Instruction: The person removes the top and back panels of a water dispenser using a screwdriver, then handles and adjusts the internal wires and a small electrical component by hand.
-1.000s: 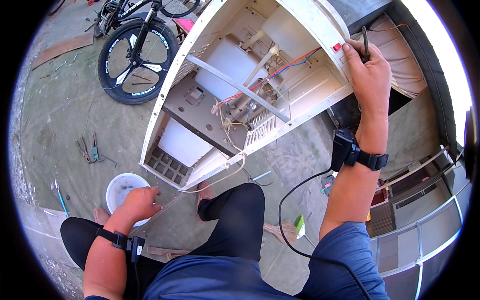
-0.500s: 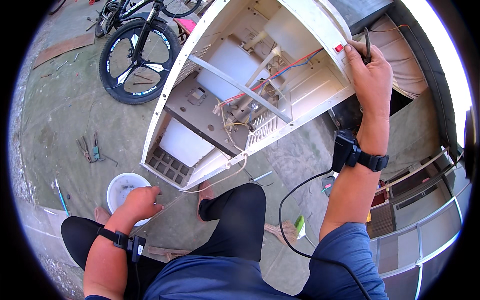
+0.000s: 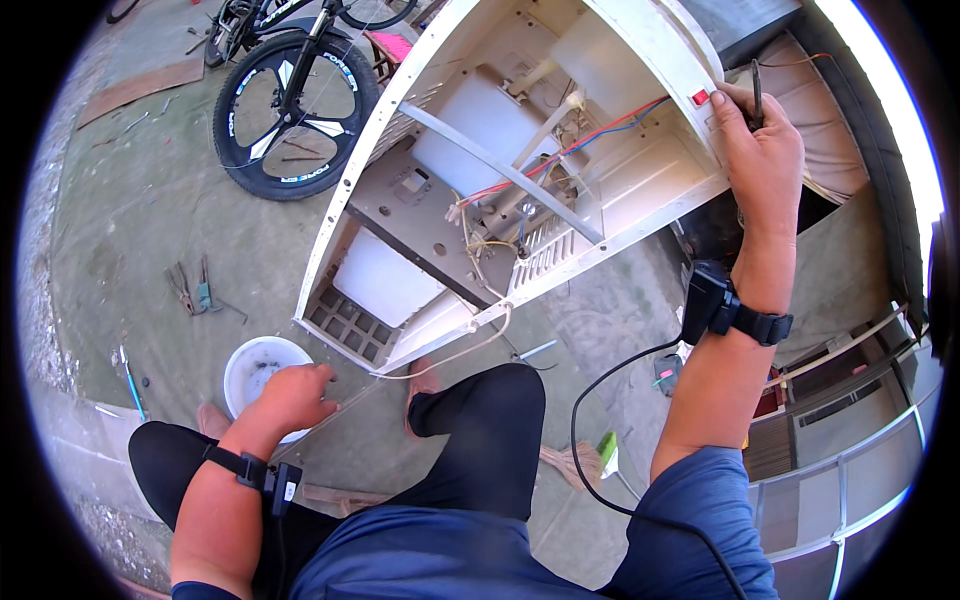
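Left hand (image 3: 295, 398) over a white bucket (image 3: 238, 375); right hand (image 3: 765, 145) at an open white cabinet (image 3: 655, 165)
Left fingers loosely bent, whether on anything I cannot tell; bucket on the floor (image 3: 130, 250), near the cabinet's lower-left corner; cabinet ahead of the legs (image 3: 470, 420); right fingers closed round a slim dark tool (image 3: 757, 90), thumb beside the red switch (image 3: 700, 97) on the cabinet's right edge; bicycle (image 3: 298, 90) beyond its left edge.
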A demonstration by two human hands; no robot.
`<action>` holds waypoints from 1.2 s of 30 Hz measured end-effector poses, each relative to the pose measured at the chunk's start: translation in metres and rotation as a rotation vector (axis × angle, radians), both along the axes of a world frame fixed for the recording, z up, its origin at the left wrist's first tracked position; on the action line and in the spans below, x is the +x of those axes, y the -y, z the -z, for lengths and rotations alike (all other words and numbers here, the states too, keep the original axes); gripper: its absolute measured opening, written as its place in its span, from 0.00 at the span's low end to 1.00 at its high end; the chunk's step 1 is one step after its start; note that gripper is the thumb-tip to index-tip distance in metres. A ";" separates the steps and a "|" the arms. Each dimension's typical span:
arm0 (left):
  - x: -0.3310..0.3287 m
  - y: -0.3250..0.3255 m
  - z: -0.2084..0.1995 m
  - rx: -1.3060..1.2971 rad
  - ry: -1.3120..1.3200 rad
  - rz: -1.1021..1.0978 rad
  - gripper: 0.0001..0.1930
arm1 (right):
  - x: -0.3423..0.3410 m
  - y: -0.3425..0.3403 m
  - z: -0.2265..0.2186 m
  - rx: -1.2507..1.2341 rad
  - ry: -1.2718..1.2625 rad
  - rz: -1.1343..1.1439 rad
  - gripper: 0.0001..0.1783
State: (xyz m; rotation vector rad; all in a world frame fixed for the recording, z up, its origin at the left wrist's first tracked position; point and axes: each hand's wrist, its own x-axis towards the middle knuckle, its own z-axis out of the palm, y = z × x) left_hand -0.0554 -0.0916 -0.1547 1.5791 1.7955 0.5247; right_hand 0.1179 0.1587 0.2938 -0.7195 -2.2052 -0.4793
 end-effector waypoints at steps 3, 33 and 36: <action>0.000 0.000 -0.001 0.003 0.000 0.002 0.21 | 0.000 0.000 0.001 -0.025 -0.014 -0.006 0.13; 0.000 0.001 0.000 0.008 0.001 0.000 0.22 | 0.003 -0.007 -0.002 -0.008 0.021 -0.061 0.15; 0.000 0.001 -0.001 0.007 -0.005 0.003 0.22 | 0.003 -0.006 -0.001 -0.004 0.016 -0.032 0.15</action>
